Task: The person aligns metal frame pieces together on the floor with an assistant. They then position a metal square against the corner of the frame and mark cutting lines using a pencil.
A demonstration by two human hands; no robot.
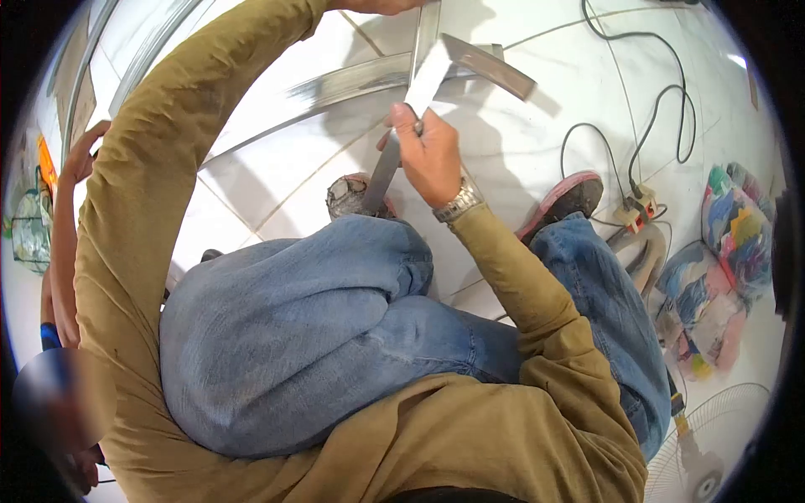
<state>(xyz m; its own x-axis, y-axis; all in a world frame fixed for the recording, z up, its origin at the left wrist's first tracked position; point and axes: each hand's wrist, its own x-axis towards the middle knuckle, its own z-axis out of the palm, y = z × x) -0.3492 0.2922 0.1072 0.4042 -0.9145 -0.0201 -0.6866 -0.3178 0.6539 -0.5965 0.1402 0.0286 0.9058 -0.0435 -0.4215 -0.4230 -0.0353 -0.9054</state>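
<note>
My right hand [428, 155] is closed around an L-shaped metal piece [383, 178], its thumb pressed on the top face. One leg runs from beside my knee up past my fist, and its upper part shines brightly. From that corner a darker, shorter leg [495, 69] angles off to the right. At the top edge only a part of my left hand [377, 4] shows, close to a narrow upright metal bar [425, 29]; its fingers are cut off by the frame. Under the held piece, a long flat metal bar [352, 84] lies across the floor.
Black cables [683, 109] run to a power socket [637, 205] right of my shoe. Colourful plastic bags [734, 222] and a fan [708, 444] are at the right. Another person's hand [81, 155] is at the left, near curved metal strips [147, 63]. Tiles [277, 189] cover the floor.
</note>
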